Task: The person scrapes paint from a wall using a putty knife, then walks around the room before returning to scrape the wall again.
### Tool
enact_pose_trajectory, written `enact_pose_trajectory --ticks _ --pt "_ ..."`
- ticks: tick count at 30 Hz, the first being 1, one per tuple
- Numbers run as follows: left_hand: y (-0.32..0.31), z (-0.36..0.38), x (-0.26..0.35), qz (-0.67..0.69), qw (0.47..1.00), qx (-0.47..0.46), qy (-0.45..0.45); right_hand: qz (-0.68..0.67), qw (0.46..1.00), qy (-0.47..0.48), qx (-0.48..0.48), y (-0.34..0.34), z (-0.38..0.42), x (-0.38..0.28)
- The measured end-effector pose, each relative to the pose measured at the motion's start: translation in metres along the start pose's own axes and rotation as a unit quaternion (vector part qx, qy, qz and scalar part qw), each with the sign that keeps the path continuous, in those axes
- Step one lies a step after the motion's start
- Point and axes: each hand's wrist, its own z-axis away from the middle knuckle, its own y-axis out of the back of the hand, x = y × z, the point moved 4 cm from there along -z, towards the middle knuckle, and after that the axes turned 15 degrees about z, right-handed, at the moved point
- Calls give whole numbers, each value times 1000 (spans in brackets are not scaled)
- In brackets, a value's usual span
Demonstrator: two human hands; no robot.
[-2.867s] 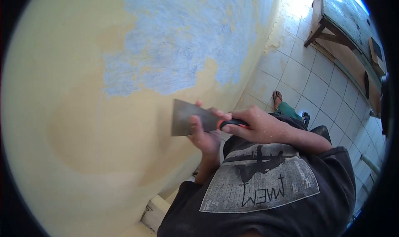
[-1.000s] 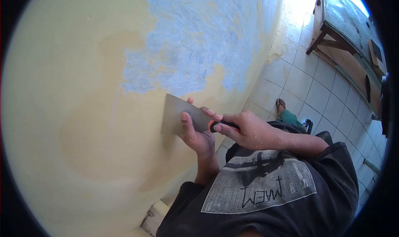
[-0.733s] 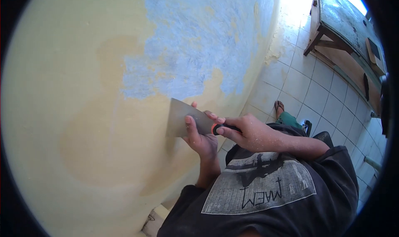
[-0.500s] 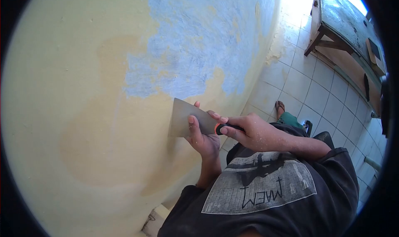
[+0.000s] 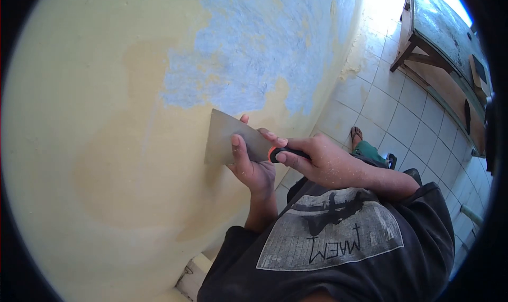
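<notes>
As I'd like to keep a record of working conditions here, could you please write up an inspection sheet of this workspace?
Surface: pale yellow wall with a rough blue patch and darker tan areas.
Job's things: one scraper, flat metal blade, dark handle with an orange band; whether its edge touches the wall is unclear.
Clutter: pale residue on the floor along the wall.
Hands: left hand grips the blade, thumb on its near face; right hand holds the handle, light specks on its skin.
Cables: nothing clearly seen.
Surroundings: tiled floor; worn table.
</notes>
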Motion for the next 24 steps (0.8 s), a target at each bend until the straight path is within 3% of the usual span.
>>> enact_pose_trajectory --ticks 4,10,16,19,24 --pt "3 2 -13 -34 999 -8 2 -10 998 32 46 2 5 8" --pt "1 -7 -3 4 1000 7 4 -4 1000 -23 -7 -1 -5 0" --pt "11 -6 -18 -29 999 12 15 -12 997 30 67 -14 -3 24" --pt "10 -11 -15 -29 999 3 17 6 1000 -24 17 -9 -6 18" --pt "11 -13 -18 -16 1000 3 15 -1 997 29 67 -9 -7 24"
